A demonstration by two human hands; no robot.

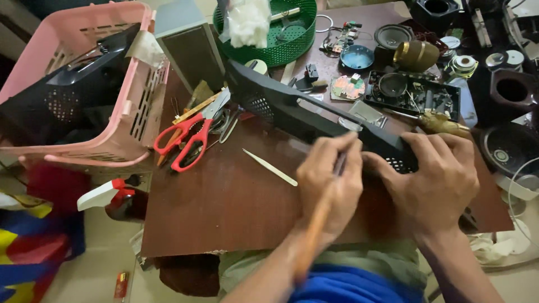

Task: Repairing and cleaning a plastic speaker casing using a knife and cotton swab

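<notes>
A long black plastic casing (pixel 292 109) with grille holes lies slantwise across the brown table (pixel 224 207). My right hand (pixel 441 182) grips its near right end from above. My left hand (pixel 331 182) is closed around a thin tool with a blurred orange-brown handle (pixel 313 233), whose dark tip meets the casing's near edge beside my right hand. The tool's tip itself is hidden between my fingers and the casing.
Red-handled scissors (pixel 185 140) and a pale thin pick (pixel 270 168) lie left of my hands. A pink basket (pixel 135 118) holding a black part stands far left, a green basket (pixel 286 47) with white wadding at the back. Speaker parts and a circuit tray (pixel 415 95) crowd the right.
</notes>
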